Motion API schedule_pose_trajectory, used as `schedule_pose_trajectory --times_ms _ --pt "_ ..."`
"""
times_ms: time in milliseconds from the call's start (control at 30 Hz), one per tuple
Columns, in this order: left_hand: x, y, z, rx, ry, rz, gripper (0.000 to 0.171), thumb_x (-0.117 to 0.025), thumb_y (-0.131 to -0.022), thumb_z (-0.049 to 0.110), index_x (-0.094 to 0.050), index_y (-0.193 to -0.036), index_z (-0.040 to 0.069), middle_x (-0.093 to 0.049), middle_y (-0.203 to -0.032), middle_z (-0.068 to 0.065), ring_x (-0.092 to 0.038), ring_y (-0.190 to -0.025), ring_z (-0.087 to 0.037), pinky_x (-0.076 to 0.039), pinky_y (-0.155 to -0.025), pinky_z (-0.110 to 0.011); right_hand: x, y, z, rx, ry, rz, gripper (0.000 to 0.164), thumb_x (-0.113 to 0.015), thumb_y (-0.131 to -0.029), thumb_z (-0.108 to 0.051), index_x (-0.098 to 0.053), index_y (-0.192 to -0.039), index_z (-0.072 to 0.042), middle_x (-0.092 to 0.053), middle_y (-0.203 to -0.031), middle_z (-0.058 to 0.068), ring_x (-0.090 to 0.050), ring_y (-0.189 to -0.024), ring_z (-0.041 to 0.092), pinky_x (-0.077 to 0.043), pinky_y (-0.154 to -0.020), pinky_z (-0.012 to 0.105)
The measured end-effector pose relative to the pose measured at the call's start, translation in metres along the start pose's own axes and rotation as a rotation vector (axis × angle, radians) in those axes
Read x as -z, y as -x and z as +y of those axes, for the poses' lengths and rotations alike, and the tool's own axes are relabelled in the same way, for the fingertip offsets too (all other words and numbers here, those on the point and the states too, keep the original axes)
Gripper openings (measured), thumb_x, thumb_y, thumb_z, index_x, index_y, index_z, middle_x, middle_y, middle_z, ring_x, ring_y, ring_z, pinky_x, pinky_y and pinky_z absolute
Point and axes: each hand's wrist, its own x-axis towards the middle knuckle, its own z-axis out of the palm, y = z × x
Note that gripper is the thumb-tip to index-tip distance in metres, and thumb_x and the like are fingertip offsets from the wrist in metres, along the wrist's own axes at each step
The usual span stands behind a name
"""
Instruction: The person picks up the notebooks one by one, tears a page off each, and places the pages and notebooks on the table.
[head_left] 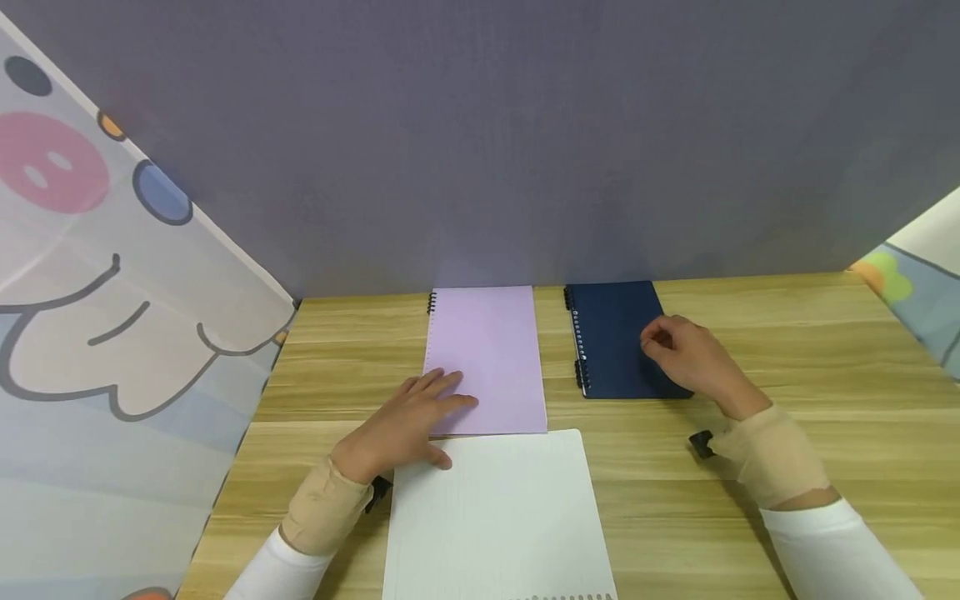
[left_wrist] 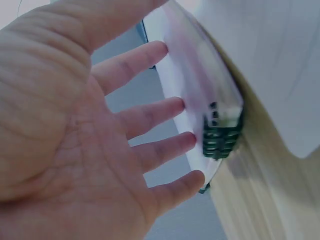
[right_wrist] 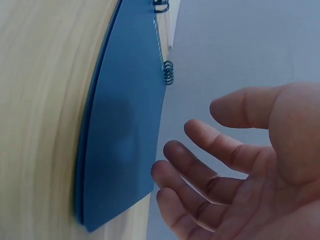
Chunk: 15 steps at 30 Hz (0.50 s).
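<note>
On the wooden desk (head_left: 810,350), against a grey partition (head_left: 480,142), three notebooks lie flat, with a cartoon-printed cloth (head_left: 97,275) hanging at the far left. The left hand (head_left: 405,425) comes first: its fingers are spread and nearly straight, holding nothing, and in the head view their tips lie over the near left corner of the lilac notebook (head_left: 487,358), while the thumb reaches toward the top edge of the white notebook (head_left: 498,517). The left wrist view shows the same hand (left_wrist: 95,150) open-palmed, with fingertips at the edge of that lilac notebook (left_wrist: 195,90) near its dark spiral binding (left_wrist: 220,140); whether they press on the cover cannot be told. The white notebook lies nearest the person, just in front of the lilac one, their edges almost meeting. To the right, well clear of the lilac cover, is the dark blue notebook (head_left: 615,337), its spiral on the left side. The right hand (head_left: 693,358) is over its right half, fingers loosely curled and gripping nothing; in the right wrist view the hand (right_wrist: 240,165) hangs relaxed just beside the blue cover (right_wrist: 125,130), apparently apart from it.
</note>
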Motion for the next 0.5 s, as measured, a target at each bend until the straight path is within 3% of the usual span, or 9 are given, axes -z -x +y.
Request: schedule_pose_trajectory --times_ms 100,233,500 --pt "0.003 -0.001 0.003 -0.009 0.019 0.022 0.076 -0.071 -0.068 0.053 -0.045 -0.135 0.026 -0.030 -0.145 -0.008 -0.020 -0.134 -0.032 -0.012 -0.103 -0.048 0.001 -0.001 0.004 -0.024 -0.012 -0.032 0.032 -0.043 -0.095 -0.037 -0.056 -0.108 -0.011 -0.053 -0.105 0.006 -0.052 -0.091 0.021 -0.041 -0.075 0.037" --pt "0.009 -0.011 0.016 -0.077 0.043 0.088 0.062 -0.063 -0.078 0.053 -0.048 -0.132 0.025 -0.041 -0.137 -0.004 -0.029 -0.131 -0.028 -0.016 -0.102 -0.046 0.000 -0.003 0.009 -0.032 -0.014 -0.050 0.029 -0.043 -0.095 -0.035 -0.056 -0.106 -0.010 -0.055 -0.102 0.005 -0.052 -0.088 0.020 -0.040 -0.073 0.037" --pt "0.026 -0.053 0.064 -0.197 -0.044 0.340 0.031 -0.056 -0.088 0.037 -0.057 -0.116 0.024 -0.054 -0.111 0.012 -0.046 -0.107 -0.010 -0.028 -0.094 -0.028 -0.004 -0.006 0.016 -0.029 -0.025 -0.053 0.027 -0.046 -0.095 -0.031 -0.057 -0.104 -0.009 -0.055 -0.101 0.006 -0.052 -0.088 0.021 -0.040 -0.073 0.037"
